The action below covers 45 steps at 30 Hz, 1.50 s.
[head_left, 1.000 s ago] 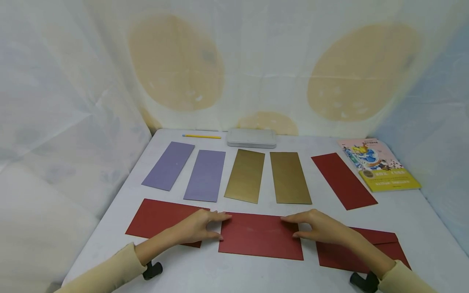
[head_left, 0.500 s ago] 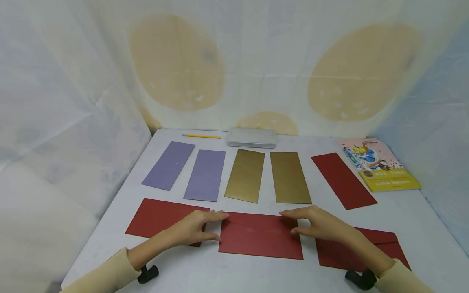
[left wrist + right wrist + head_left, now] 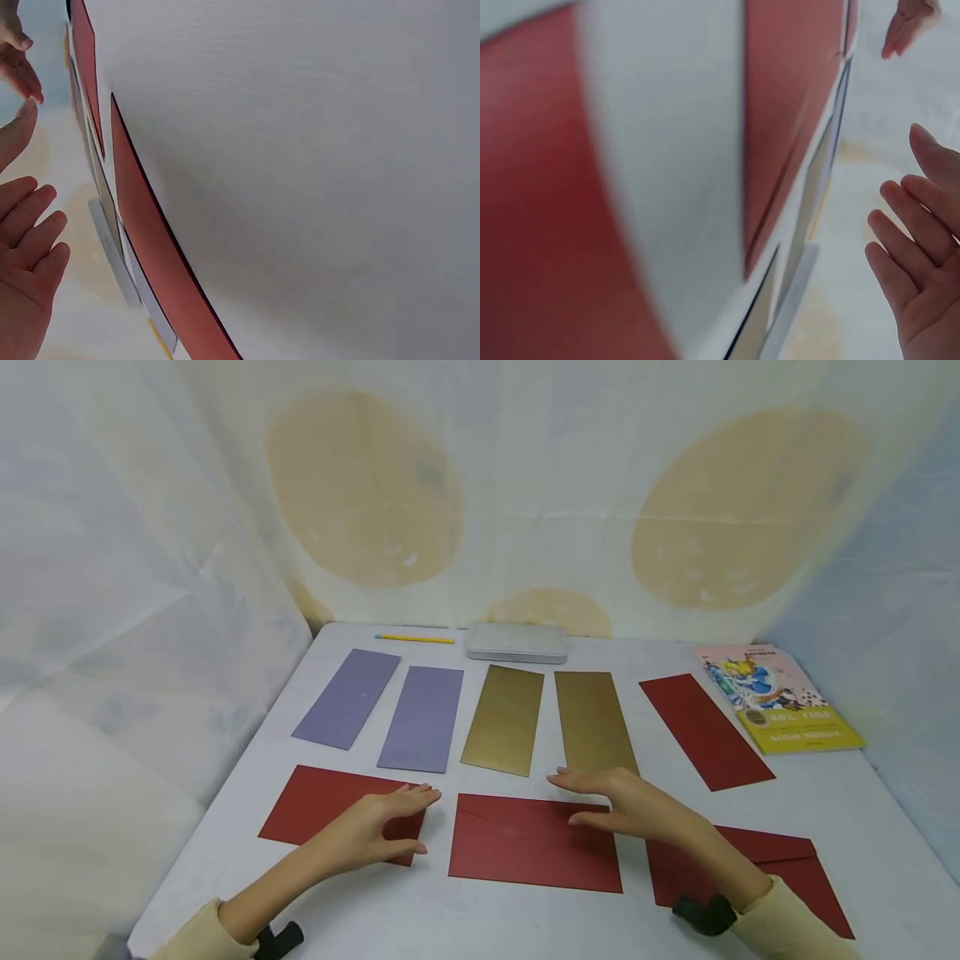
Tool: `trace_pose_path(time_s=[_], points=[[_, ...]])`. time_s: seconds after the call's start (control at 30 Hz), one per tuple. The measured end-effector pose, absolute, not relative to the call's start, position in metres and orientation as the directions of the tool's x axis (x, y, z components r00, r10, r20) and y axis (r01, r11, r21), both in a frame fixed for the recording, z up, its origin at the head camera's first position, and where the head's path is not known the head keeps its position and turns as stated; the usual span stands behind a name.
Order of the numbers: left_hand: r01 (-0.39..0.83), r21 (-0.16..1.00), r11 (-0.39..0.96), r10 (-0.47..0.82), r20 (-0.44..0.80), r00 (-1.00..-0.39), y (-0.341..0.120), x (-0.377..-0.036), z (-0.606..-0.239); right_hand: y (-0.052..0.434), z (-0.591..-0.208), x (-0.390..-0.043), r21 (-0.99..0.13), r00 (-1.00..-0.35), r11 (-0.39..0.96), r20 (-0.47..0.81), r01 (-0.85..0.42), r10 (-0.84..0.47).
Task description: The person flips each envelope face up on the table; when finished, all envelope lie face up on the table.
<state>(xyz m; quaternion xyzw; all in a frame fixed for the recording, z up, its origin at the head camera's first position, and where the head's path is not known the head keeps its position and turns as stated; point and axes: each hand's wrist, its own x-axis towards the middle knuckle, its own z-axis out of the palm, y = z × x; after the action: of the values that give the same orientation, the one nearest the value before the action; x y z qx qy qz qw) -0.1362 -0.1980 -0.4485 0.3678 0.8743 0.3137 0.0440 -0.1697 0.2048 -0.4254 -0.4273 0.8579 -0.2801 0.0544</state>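
Observation:
In the head view a red envelope (image 3: 525, 847) lies flat, flap line upward, in the middle of the near row. Above a second red envelope (image 3: 315, 802) on the left is my left hand (image 3: 375, 831), its fingers extended and holding nothing. My right hand (image 3: 633, 806) hovers over the middle envelope's right end, thumb and fingers spread with nothing between them. Partly under the right forearm lies a third red envelope (image 3: 787, 877). Both wrist views show the left palm (image 3: 26, 270) and the right palm (image 3: 922, 262) raised off the table, fingers straight.
Behind the near row lie two purple envelopes (image 3: 422, 718), two gold ones (image 3: 502, 718) and another red envelope (image 3: 705, 731). A book (image 3: 780, 697) lies at the far right. A grey flat case (image 3: 516, 643) and a yellow pencil (image 3: 415, 638) sit along the back edge.
My left hand has let go of the middle envelope's left end and moved left. My right hand has lifted from its right end and shifted slightly left and away from me.

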Motion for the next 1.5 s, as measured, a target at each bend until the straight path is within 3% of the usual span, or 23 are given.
trace_pose_path(time_s=[0.23, 0.5, 0.8, 1.27, 1.5], points=[[0.585, 0.568, 0.579, 0.626, 0.150, -0.765, -0.221, -0.127, -0.445, 0.183, -0.421, -0.179, -0.475, -0.570, 0.420, 0.229, -0.773, -0.789], [0.554, 0.540, 0.634, 0.559, 0.177, -0.810, -0.249, -0.118, -0.448, 0.152, -0.413, -0.189, -0.491, -0.532, 0.368, 0.247, -0.790, -0.810], [0.523, 0.525, 0.671, 0.493, 0.211, -0.844, -0.284, -0.106, -0.452, 0.110, -0.411, -0.202, -0.557, -0.478, 0.304, 0.195, -0.772, -0.857], [0.459, 0.468, 0.755, 0.408, 0.212, -0.888, -0.341, -0.105, -0.447, 0.026, -0.430, -0.216, -0.499, -0.326, 0.234, 0.104, -0.834, -0.940], [0.488, 0.421, 0.764, 0.429, 0.233, -0.873, -0.356, -0.109, -0.456, -0.003, -0.439, -0.216, -0.484, -0.330, 0.304, -0.033, -0.821, -0.943]])
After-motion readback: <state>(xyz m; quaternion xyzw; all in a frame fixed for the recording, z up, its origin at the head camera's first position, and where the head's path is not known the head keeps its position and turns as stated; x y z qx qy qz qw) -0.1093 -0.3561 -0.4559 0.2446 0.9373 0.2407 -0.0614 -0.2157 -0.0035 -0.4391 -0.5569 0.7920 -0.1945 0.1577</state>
